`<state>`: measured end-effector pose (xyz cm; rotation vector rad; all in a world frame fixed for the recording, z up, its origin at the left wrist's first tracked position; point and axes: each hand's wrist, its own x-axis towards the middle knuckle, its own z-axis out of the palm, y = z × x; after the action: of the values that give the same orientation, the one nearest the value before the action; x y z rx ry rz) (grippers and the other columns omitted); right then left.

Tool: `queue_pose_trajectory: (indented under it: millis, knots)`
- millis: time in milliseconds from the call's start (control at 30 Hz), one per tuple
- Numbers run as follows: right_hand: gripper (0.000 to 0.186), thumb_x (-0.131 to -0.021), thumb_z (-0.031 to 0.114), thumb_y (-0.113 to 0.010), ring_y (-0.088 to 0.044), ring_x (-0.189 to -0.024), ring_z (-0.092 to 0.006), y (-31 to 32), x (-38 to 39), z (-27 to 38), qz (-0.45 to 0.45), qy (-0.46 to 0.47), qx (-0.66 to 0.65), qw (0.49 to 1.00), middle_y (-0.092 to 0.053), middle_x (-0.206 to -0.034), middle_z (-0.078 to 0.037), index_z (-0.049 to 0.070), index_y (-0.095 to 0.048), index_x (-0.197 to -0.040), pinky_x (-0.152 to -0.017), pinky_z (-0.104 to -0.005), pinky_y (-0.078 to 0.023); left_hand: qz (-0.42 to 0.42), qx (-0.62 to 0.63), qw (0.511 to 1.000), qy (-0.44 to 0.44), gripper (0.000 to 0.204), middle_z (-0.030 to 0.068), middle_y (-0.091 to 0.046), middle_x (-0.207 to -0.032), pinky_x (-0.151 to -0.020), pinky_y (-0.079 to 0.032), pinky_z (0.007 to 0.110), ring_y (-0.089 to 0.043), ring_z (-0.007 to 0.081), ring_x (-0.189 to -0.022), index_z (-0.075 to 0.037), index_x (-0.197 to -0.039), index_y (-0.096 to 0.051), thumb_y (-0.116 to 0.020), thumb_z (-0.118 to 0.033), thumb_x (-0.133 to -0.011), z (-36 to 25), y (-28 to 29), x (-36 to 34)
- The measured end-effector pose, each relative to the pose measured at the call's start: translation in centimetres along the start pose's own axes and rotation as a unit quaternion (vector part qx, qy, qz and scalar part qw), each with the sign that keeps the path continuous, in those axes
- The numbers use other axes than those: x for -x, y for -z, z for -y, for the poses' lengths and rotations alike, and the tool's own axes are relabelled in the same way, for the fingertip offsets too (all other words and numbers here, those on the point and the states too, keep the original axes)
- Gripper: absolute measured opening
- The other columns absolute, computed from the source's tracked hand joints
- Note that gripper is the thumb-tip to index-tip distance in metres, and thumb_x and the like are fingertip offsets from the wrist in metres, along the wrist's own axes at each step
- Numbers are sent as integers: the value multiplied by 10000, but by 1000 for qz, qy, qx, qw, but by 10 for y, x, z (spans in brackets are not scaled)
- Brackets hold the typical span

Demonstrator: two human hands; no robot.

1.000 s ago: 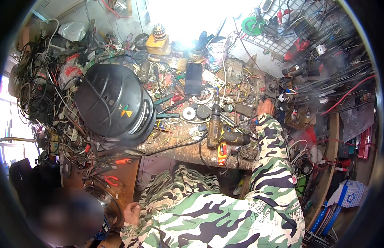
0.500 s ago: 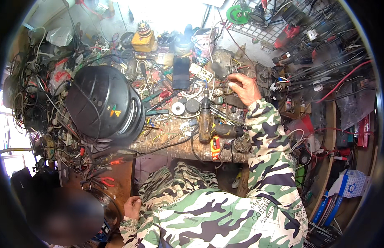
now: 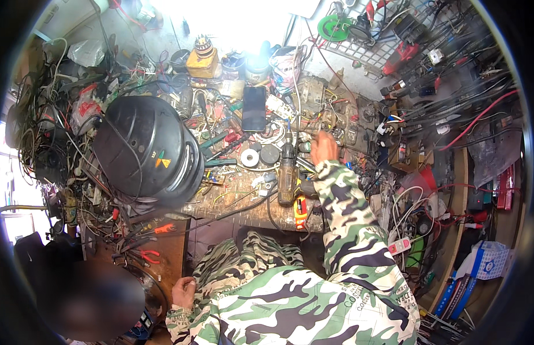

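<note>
My right hand (image 3: 324,148) reaches over the cluttered workbench, just right of a cordless drill (image 3: 287,178). Its fingers are bunched and point away from me among small parts; whatever they hold, if anything, is hidden. The drill lies with its chuck toward the back, and my right sleeve covers part of its handle. Beside it is an orange and yellow tool (image 3: 301,211). My left hand (image 3: 183,291) rests low by my thigh, fingers loosely curled, with nothing visible in it. A phone (image 3: 254,108) with a dark screen lies behind the drill.
A black welding helmet (image 3: 143,149) fills the bench's left. White tape (image 3: 250,157) and a dark roll (image 3: 269,154) lie mid-bench. Red-handled pliers (image 3: 150,256) are on a brown board at lower left. Cables hang at right. A cable (image 3: 232,205) crosses the front edge.
My right hand has moved left and nearer to me, down among the parts beside the drill, its fingers drawing together. The right sleeve now covers the drill's handle. My left hand has hardly moved.
</note>
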<state>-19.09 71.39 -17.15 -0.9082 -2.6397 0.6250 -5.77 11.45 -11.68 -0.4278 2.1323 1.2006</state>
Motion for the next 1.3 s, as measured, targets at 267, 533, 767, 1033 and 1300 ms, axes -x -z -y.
queue_pose_trajectory:
  millis: [267, 533, 767, 1033, 1300]
  knots:
    - [331, -888, 212, -752, -686, -881, -506, 20, 8, -8, 92, -49, 57, 993, -696, -900, -308, -31, -583, -1036, -754, -575, -528, 24, -10, 1000, -16, 241, 103, -723, -942, -773, -543, 283, -671, 135, -835, 64, -1090, -684, -661, -128, -947, 17, -8, -16]
    - [286, -839, 102, -684, -712, -822, -472, -2, -1, 12, 59, -83, 49, 994, -698, -910, -316, -64, -599, -1056, -765, -541, -560, 6, -20, 1000, -16, 225, 93, -721, -926, -763, -534, 267, -664, 124, -814, 60, -1075, -689, -661, -124, -948, 4, -3, -21]
    - [531, -820, 54, -716, -743, -737, -317, 25, 19, -93, -143, -172, -166, 960, -718, -742, -222, -60, -605, -1327, -753, -443, -579, 6, 22, 1000, -4, 208, 87, -712, -906, -748, -529, 264, -659, 122, -806, 63, -1077, -677, -657, -108, -959, 23, -8, -21]
    - [467, -840, 65, -714, -668, -659, -335, 37, 10, -121, -187, -160, -9, 969, -670, -724, -187, -11, -658, -1298, -661, -486, -519, 20, 11, 1000, -1, 193, 70, -700, -858, -679, -515, 254, -643, 104, -742, 66, -1066, -668, -645, -95, -964, -5, -7, -18]
    - [444, -807, 88, -718, -682, -893, -461, 55, -5, -93, -107, -66, 140, 982, -696, -1011, -251, 58, -702, -1250, -793, -518, -542, 12, -8, 1000, -2, 211, 58, -694, -859, -677, -496, 242, -613, 88, -736, 65, -1090, -664, -646, -101, -960, -1, -10, -23]
